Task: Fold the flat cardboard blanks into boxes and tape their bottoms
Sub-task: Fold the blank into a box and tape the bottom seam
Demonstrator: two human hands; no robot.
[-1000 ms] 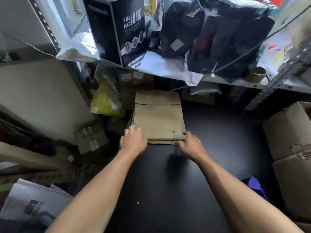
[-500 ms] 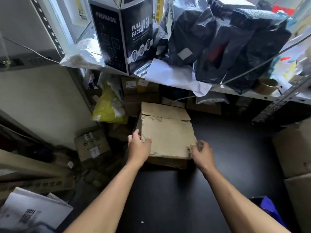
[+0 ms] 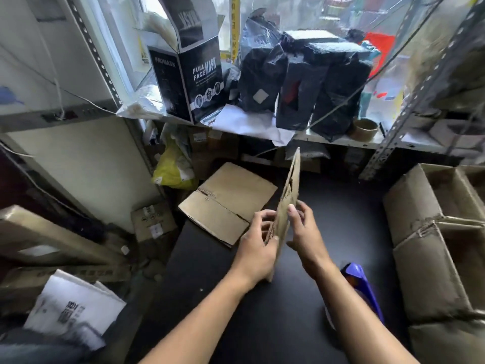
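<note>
Fingers of our left hand [image 3: 258,241] curl round the near edge of a flat cardboard blank [image 3: 287,206] that stands on edge, and our right hand [image 3: 304,232] pinches the same blank from the other side, thumb tip on its top corner. We hold it upright at the centre of the black table [image 3: 236,311], its thin edge running toward 12 o'clock and its lower corner touching the tabletop. At 10 o'clock, just beside our left hand, the stack of blanks [image 3: 225,203] lies flat, hanging over the table's left edge. At 5 o'clock a blue tape dispenser [image 3: 363,290] lies close to our right forearm. Stacked open boxes [image 3: 435,232] wall in the 3 o'clock side. The shelf [image 3: 341,141] at 12 o'clock overhangs the table's far edge, carrying black bags [image 3: 309,82] and a mask box [image 3: 189,80]. Bare tabletop lies toward 6 and 1 o'clock.
</note>
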